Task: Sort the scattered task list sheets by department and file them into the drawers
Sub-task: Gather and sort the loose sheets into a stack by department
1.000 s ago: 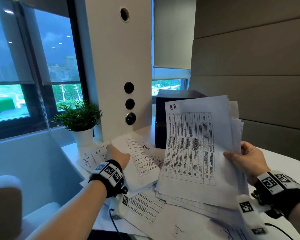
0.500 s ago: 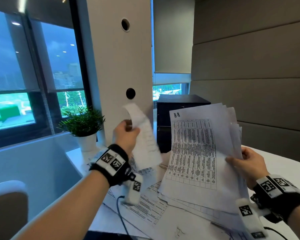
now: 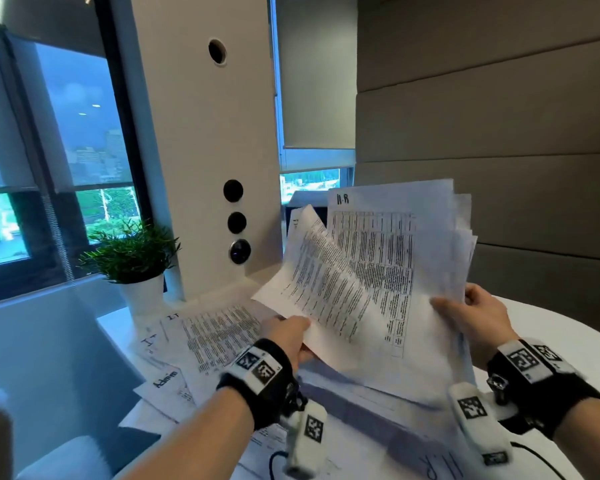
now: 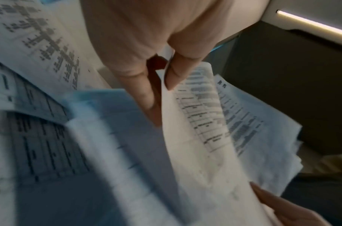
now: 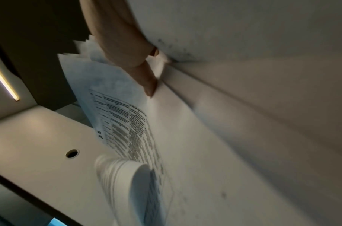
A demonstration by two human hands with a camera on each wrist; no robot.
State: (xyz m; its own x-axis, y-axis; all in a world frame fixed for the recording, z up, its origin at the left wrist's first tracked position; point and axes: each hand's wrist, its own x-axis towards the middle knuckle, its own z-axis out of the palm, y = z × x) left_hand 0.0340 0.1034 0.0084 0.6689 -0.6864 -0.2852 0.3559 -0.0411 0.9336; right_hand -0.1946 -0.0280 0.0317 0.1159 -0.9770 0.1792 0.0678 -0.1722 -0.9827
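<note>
My left hand (image 3: 286,336) sits at lower centre of the head view, pinching the near edge of a single sheet (image 3: 321,271) between thumb and fingers; the left wrist view shows the paper's edge caught between two fingertips (image 4: 171,78). My right hand (image 3: 478,315), at the right of the frame, grips the stack (image 3: 395,244) along its right edge, thumb across the front, fingers behind. The top page there is headed "H-R", and the single sheet leans against its face.

The rest of the loose sheets (image 3: 219,330) lie scattered on the white table (image 3: 568,327) at lower left, one marked "Admin" (image 3: 165,379), near the potted plant (image 3: 132,258). The dark drawer unit (image 3: 300,209) is mostly hidden behind the raised paper at centre.

This is thin office paper: almost weightless, floppy, and, I'd say, slick sheet on sheet. The single sheet already bows under its own weight, so a pinch at one edge gives me little control of the far corner. I judge it better to hold near the middle of a long edge. The stack is fanned at the upper right, so it would likely slide apart if my grip eased; I'd square it against the table before filing. Creasing is the main risk, I think, not tearing.
</note>
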